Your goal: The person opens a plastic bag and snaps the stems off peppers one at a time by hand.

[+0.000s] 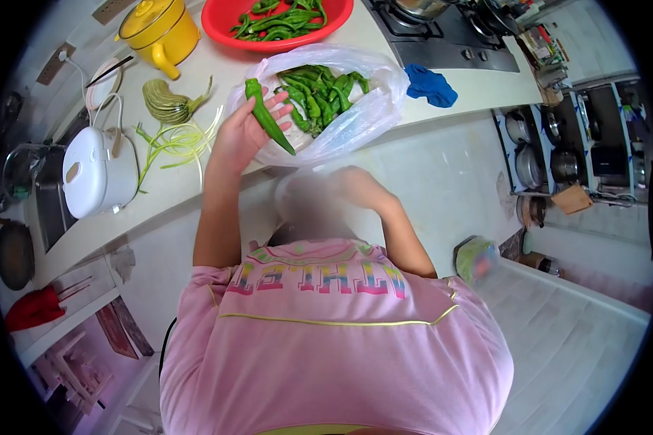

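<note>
A long green pepper (268, 119) lies across the palm of my left hand (248, 134), held there with the fingers stretched out toward the bag. Just beyond it, a thin clear plastic bag (374, 119) sits wide open on the counter with many green peppers (319, 94) inside. My right hand (361, 187) is lower, in front of the counter edge and near my body. A blurred patch covers its fingers, so whether it holds anything is hidden. Behind the bag stands a red basin (283, 45) with more green peppers in it.
On the left of the counter (167, 199) are a yellow pot (159, 32), a striped squash (168, 101), pale green stems (174, 148) and a white appliance (101, 174). A blue cloth (432, 85) lies right of the bag, below the gas stove (457, 54).
</note>
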### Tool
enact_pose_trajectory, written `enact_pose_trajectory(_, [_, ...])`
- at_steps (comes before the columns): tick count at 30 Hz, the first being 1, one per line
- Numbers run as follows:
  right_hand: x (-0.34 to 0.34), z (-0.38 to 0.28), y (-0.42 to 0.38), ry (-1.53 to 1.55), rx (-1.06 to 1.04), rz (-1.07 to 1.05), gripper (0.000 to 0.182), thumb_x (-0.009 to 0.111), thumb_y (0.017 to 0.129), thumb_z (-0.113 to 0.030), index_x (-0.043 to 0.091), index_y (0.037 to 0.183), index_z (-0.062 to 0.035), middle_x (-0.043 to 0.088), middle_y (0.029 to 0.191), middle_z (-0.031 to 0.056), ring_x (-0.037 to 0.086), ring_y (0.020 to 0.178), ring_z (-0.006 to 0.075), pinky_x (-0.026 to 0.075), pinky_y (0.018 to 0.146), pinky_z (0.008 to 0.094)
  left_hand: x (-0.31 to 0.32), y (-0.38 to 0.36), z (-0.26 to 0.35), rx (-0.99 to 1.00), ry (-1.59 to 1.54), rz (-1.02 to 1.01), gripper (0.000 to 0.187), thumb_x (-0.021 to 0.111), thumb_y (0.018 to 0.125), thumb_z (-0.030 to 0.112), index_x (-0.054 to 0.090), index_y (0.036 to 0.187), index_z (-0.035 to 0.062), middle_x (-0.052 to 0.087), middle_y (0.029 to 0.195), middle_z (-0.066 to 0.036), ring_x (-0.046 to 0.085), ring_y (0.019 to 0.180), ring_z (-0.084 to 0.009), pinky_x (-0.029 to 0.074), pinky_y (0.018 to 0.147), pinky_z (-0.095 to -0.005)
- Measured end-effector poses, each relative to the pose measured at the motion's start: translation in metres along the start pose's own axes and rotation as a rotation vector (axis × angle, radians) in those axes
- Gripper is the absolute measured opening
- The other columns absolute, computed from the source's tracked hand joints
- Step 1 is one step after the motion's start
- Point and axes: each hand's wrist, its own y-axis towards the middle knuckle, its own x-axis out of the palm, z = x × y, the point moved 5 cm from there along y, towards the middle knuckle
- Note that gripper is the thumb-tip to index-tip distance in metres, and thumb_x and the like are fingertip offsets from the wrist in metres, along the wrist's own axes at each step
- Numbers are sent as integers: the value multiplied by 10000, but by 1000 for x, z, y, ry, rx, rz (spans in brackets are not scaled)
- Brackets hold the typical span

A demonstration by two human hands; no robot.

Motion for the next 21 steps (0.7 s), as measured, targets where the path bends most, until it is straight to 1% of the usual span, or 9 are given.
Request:
enact_pose_trajectory(1, [-7,-1,-2,21,-85,114,235,565,750,-76,639,973,-58,626,841,157,592,763,286,463,683,336,6,8,6,-7,21,-40,370,374,928,266,328,1222,46,394,1267,-201,439,1134,-313,397,910,-433])
enact_pose_trajectory(5, [-40,-11,-7,383,78,332,217,591,795,-159,637,972,-43,634,776,128,571,632,173,453,615,293,30,76,44,7,-27,-94,469,399,922,304,281,1264,5,348,1293,-225,394,1170,-342,369,958,-427])
enact_pose_trajectory(8, [-50,-2,7,480,111,457,217,594,802,-173,638,970,-44,638,771,124,563,629,153,450,613,286,40,127,79,144,-60,-99,570,428,909,342,226,1304,-16,257,1345,-239,282,1248,-349,300,1011,-428])
enact_pose_trajectory(9, [-56,-3,14,466,77,505,207,596,785,-151,638,951,-34,636,778,125,581,644,202,457,621,304,46,132,89,212,-44,-103,605,438,905,353,204,1318,-22,224,1362,-243,238,1276,-350,274,1029,-428])
enact_pose_trajectory(11, [-69,-9,32,283,22,572,190,596,764,-124,641,923,-30,634,787,128,591,689,243,464,647,323,40,129,88,243,33,77,591,453,902,339,219,1312,-17,271,1345,-225,253,1269,-310,298,1020,-400])
enact_pose_trajectory(13, [-79,-22,52,13,-73,638,161,572,711,-75,650,847,-43,619,840,116,566,808,296,460,705,358,34,113,68,250,232,80,511,452,908,310,311,1277,-15,373,1291,-180,364,1199,-252,358,961,-345])
enact_pose_trajectory(17, [-70,-28,100,-469,-224,497,157,523,694,-122,651,772,-76,571,954,138,513,857,277,439,718,371,18,71,9,129,501,62,333,434,924,233,491,1159,2,556,1103,-107,556,977,-153,469,803,-258])
enact_pose_trajectory(20, [-51,-19,117,-860,-264,354,174,524,702,-154,657,785,-81,563,954,169,517,858,284,435,721,374,-1,41,-24,78,630,172,303,447,918,212,507,1136,10,561,1073,-89,541,962,-130,441,841,-256])
enact_pose_trajectory(21, [-55,-22,115,-774,-313,417,165,531,704,-145,656,786,-76,564,959,167,518,865,284,433,727,373,-7,33,-31,56,666,190,294,448,916,204,510,1133,14,563,1064,-81,539,954,-124,431,850,-252])
